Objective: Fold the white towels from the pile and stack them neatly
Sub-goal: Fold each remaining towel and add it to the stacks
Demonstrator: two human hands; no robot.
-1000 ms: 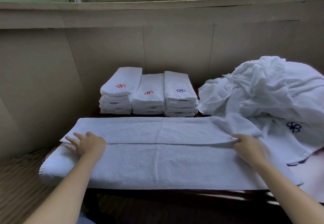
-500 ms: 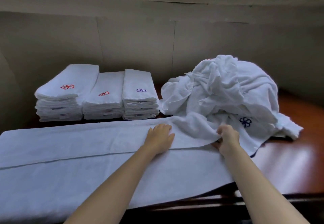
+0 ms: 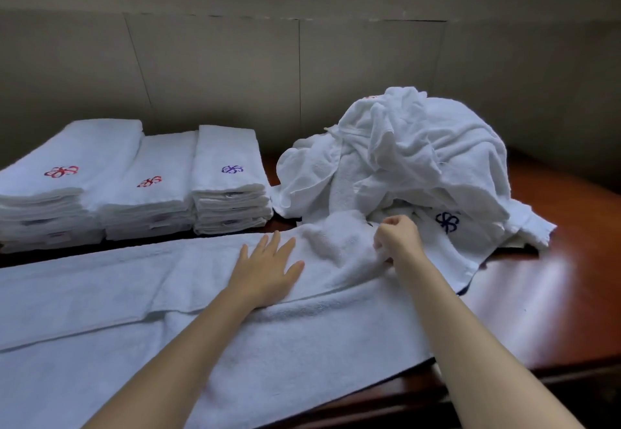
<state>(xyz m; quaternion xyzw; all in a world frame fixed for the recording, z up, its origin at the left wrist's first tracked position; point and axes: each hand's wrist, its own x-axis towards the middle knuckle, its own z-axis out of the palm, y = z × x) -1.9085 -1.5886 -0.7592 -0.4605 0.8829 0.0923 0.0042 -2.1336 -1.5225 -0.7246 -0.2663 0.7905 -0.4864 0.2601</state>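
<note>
Here, one long white towel [image 3: 235,344] lies spread across the wooden table [image 3: 554,294], folded lengthwise so that its upper flap ends in an edge running under both hands. The left hand [image 3: 267,269] lies flat on that flap, fingers straight and spread, palm pressing the cloth down. Just to its right, the right hand [image 3: 398,238] has its fingers curled around a bunched bit of the same towel's far end, pinching it up into a small ridge. Beyond the right hand, touching the towel's end, sits one loose pile of unfolded white towels [image 3: 410,159]; a dark blue flower mark shows on one of them, just right of the knuckles. Beyond and left of the left hand stand three stacks of folded towels [image 3: 151,186] side by side, two topped with red flower marks, one with a purple mark.
</note>
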